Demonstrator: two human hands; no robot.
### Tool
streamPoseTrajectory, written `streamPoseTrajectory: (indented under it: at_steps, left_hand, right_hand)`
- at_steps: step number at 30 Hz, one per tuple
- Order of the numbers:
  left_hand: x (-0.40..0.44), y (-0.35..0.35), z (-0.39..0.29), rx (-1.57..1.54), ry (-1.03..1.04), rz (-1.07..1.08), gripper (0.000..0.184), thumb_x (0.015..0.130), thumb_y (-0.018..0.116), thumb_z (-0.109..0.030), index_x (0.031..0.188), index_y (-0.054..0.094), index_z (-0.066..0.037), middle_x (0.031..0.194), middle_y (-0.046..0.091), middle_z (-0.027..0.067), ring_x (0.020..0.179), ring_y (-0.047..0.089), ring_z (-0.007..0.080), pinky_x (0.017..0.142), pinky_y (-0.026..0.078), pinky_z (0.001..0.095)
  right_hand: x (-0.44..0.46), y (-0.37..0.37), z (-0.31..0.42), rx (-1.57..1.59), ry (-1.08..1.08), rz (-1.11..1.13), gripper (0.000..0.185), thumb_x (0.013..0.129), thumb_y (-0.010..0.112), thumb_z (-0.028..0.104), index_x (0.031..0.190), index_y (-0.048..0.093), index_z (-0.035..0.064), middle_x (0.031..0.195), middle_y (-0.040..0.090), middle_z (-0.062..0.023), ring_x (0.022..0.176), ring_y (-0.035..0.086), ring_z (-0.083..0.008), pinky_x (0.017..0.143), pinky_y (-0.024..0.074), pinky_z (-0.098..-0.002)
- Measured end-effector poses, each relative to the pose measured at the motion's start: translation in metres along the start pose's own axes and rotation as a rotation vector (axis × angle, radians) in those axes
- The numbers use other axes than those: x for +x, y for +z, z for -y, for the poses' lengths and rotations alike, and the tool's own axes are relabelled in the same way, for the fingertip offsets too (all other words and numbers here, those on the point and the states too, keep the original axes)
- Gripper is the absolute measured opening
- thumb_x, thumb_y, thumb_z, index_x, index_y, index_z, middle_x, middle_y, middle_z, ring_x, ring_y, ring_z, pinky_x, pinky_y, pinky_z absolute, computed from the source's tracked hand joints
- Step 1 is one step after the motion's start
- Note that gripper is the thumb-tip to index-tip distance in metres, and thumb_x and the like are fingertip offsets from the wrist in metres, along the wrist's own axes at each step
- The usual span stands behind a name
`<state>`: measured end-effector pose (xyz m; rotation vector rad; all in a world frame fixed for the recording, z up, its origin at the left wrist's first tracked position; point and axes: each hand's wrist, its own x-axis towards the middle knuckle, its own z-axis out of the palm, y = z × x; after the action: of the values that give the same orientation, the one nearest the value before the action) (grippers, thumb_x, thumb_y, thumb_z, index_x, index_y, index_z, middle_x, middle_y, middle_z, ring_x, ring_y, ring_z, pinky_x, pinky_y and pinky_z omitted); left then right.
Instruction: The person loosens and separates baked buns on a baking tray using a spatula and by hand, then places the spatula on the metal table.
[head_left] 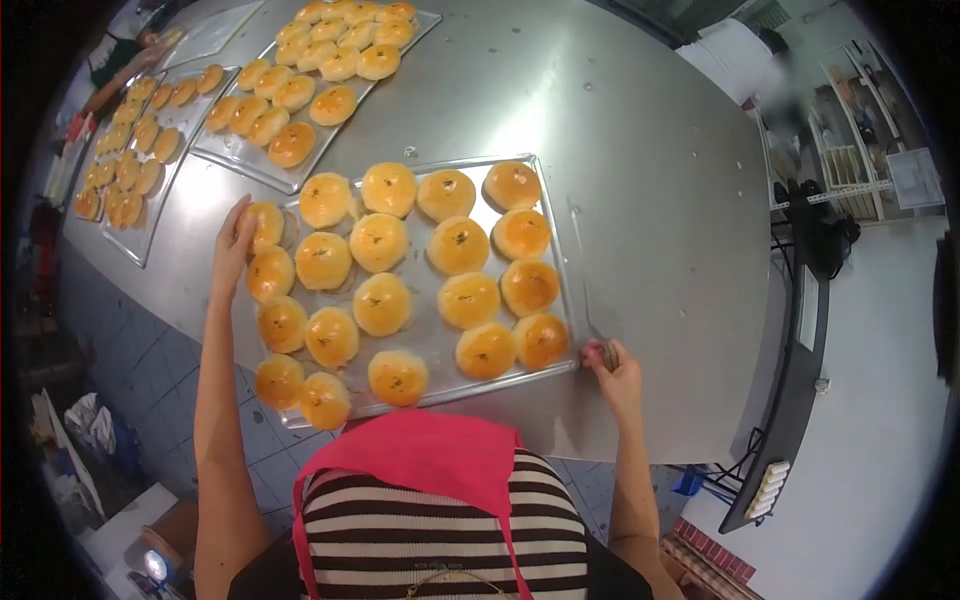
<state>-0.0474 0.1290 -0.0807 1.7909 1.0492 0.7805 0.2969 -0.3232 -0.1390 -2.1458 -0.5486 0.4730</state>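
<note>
A metal baking tray point(480, 165) of glossy golden buns with dark specks on top lies in front of me. My left hand point(236, 238) is at its far left corner, fingers curled against the side of a bun point(265, 227). Other buns line the left edge below it, such as this bun point(270, 274). By the tray's near right corner, my right hand point(615, 375) is closed round the handle of a long, thin-bladed metal tool point(584, 290). Its blade points away from me, beside the tray's right edge; whether it is a palette knife I cannot tell.
A second tray point(228, 150) of buns lies at the back left, with more bun trays point(140, 245) beyond it. A co-worker's arm point(125, 75) reaches in at the far left. The steel table point(680, 230) extends right; a dark-edged counter point(790, 400) stands past it.
</note>
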Motion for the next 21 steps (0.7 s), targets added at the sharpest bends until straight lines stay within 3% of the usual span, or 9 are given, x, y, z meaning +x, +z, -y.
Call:
streamPoseTrajectory:
  at_steps: [2,3,5,6,11,15,18,20,21]
  left_hand:
    - [0.003,0.004,0.006,0.001,0.004,-0.048,0.045,0.091,0.049,-0.028,0.127,0.043,-0.002,0.124,0.047,0.0122,0.113,0.046,0.0182,0.095,0.035,0.0271]
    - [0.003,0.007,0.008,-0.001,0.009,-0.056,0.045,0.091,0.049,-0.028,0.127,0.043,-0.002,0.124,0.047,0.0122,0.113,0.046,0.0182,0.095,0.035,0.0271]
    - [0.003,0.007,0.011,0.001,-0.009,-0.072,0.045,0.091,0.048,-0.028,0.126,0.043,0.000,0.125,0.047,0.0121,0.112,0.046,0.0179,0.095,0.035,0.0270]
    - [0.003,0.008,0.010,0.001,-0.012,-0.074,0.045,0.091,0.048,-0.028,0.126,0.043,0.000,0.125,0.047,0.0121,0.112,0.046,0.0179,0.095,0.035,0.0270]
    - [0.012,0.005,0.026,0.063,0.095,-0.099,0.043,0.090,0.050,-0.022,0.126,0.042,0.000,0.124,0.048,0.0127,0.111,0.047,0.0187,0.095,0.036,0.0272]
    - [0.011,0.005,0.021,0.020,0.023,-0.028,0.045,0.087,0.054,-0.018,0.126,0.041,0.001,0.124,0.047,0.0137,0.113,0.045,0.0195,0.095,0.036,0.0285]
    - [0.007,0.011,0.019,0.164,0.160,-0.011,0.048,0.084,0.057,-0.015,0.127,0.041,-0.002,0.122,0.048,0.0137,0.115,0.044,0.0211,0.096,0.034,0.0305]
    - [-0.005,0.029,-0.018,0.396,0.366,-0.257,0.045,0.080,0.060,-0.012,0.123,0.046,-0.003,0.119,0.051,0.0132,0.116,0.043,0.0233,0.097,0.033,0.0318]
    - [-0.009,0.039,-0.034,0.396,0.359,-0.258,0.045,0.080,0.060,-0.012,0.123,0.046,-0.003,0.119,0.051,0.0132,0.116,0.043,0.0233,0.097,0.033,0.0318]
  right_hand:
    - [0.002,-0.001,-0.005,0.410,0.027,0.139,0.031,0.076,0.070,0.023,0.095,0.059,0.0011,0.060,0.048,-0.0036,0.054,0.039,-0.0109,0.050,0.0365,-0.0244]
    - [0.007,-0.006,-0.008,0.410,0.018,0.141,0.031,0.076,0.070,0.023,0.095,0.059,0.0011,0.060,0.048,-0.0036,0.054,0.039,-0.0109,0.050,0.0365,-0.0244]
    - [0.016,-0.024,-0.005,-0.077,-0.046,-0.034,0.035,0.074,0.071,0.023,0.098,0.059,-0.0001,0.061,0.049,-0.0038,0.054,0.040,-0.0112,0.051,0.0376,-0.0242]
    - [0.018,-0.034,0.010,-0.126,-0.095,-0.043,0.037,0.073,0.072,0.023,0.101,0.060,0.0018,0.060,0.048,-0.0032,0.054,0.039,-0.0104,0.051,0.0376,-0.0243]
    - [0.026,-0.057,0.041,-0.243,-0.133,-0.067,0.036,0.073,0.071,0.024,0.102,0.063,0.0045,0.056,0.051,-0.0058,0.053,0.044,-0.0106,0.051,0.0389,-0.0250]
    - [0.041,-0.079,0.057,-0.317,-0.135,-0.030,0.034,0.073,0.070,0.025,0.101,0.064,0.0057,0.058,0.054,-0.0078,0.053,0.047,-0.0112,0.053,0.0399,-0.0250]
    - [0.052,-0.088,0.074,-0.386,-0.150,0.000,0.034,0.072,0.070,0.025,0.100,0.065,0.0067,0.061,0.057,-0.0081,0.054,0.049,-0.0126,0.055,0.0405,-0.0253]
    - [0.057,-0.091,0.085,-0.435,-0.159,0.032,0.033,0.072,0.070,0.024,0.100,0.065,0.0072,0.062,0.058,-0.0081,0.055,0.050,-0.0134,0.056,0.0408,-0.0255]
    - [0.059,-0.092,0.090,-0.462,-0.155,0.063,0.034,0.071,0.071,0.024,0.100,0.065,0.0069,0.063,0.059,-0.0085,0.055,0.051,-0.0139,0.056,0.0409,-0.0257]
